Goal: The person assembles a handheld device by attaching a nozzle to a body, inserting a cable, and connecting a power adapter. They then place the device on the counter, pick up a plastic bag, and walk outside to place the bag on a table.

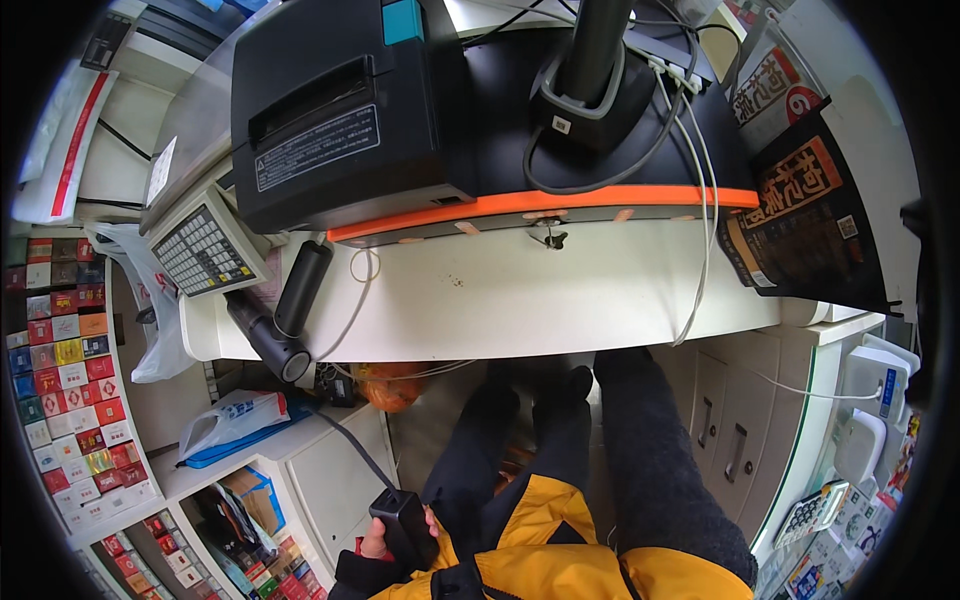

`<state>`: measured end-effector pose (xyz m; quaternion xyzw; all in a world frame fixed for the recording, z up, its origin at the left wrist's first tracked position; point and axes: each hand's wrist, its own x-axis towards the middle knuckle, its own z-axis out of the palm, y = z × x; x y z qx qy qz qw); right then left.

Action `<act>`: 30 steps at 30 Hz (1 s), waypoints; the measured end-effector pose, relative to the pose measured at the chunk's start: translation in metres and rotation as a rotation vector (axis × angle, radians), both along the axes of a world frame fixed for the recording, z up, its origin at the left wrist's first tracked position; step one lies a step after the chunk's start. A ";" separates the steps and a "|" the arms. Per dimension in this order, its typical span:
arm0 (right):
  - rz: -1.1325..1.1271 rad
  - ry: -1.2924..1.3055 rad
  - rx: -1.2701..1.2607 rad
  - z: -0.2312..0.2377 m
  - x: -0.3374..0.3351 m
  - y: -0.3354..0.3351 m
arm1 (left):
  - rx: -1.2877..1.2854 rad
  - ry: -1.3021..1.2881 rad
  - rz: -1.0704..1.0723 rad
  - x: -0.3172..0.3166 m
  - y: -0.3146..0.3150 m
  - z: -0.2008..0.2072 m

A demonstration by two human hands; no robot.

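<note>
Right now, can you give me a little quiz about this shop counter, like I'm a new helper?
1. True or false: the left hand holds a black handheld scanner.
2. What colour is the strip along the front of the black tray under the receipt printer? A green, B orange, C blue.
3. What hangs from the drawer lock?

Key: 1 true. 2 B. 3 a key. The right hand is out of view.

Matt black plastic printer (345,110), smooth white counter (520,300), seemingly plastic black handheld scanner (403,520), glossy dark package (810,215)

Bright, even light (fisheye-bent, dark rim)
</note>
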<state>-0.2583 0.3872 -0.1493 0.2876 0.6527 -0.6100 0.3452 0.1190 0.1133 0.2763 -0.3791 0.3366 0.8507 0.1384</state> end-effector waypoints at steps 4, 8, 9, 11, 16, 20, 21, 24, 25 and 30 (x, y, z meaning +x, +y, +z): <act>-0.025 0.044 -0.057 0.011 0.011 -0.002 | 0.046 -0.018 -0.024 -0.018 -0.001 0.004; -0.025 0.036 -0.338 0.042 0.112 -0.009 | 0.162 -0.032 -0.053 -0.041 -0.003 0.009; 0.002 0.003 -0.410 0.065 0.133 -0.013 | 0.237 -0.047 -0.047 -0.045 -0.001 0.011; 0.055 -0.029 -0.424 0.162 0.156 -0.023 | 0.378 0.000 0.018 -0.061 0.006 -0.004; -0.062 -0.395 -0.920 0.313 0.185 -0.007 | 0.554 0.009 0.045 -0.080 0.039 -0.030; 0.129 -0.393 -0.855 0.356 0.179 0.031 | 0.523 0.215 0.206 -0.091 0.064 -0.005; 0.163 -0.336 -0.806 0.349 0.179 0.045 | 0.501 0.271 0.232 -0.087 0.061 0.002; 0.239 -0.211 -0.399 0.360 0.164 0.061 | 0.607 0.527 0.230 -0.080 0.048 0.014; 0.297 -0.159 -0.349 0.357 0.161 0.064 | 0.570 0.606 0.218 -0.080 0.047 0.019; 0.526 -0.066 0.043 0.333 0.151 0.079 | 0.326 0.785 0.194 -0.079 0.044 0.054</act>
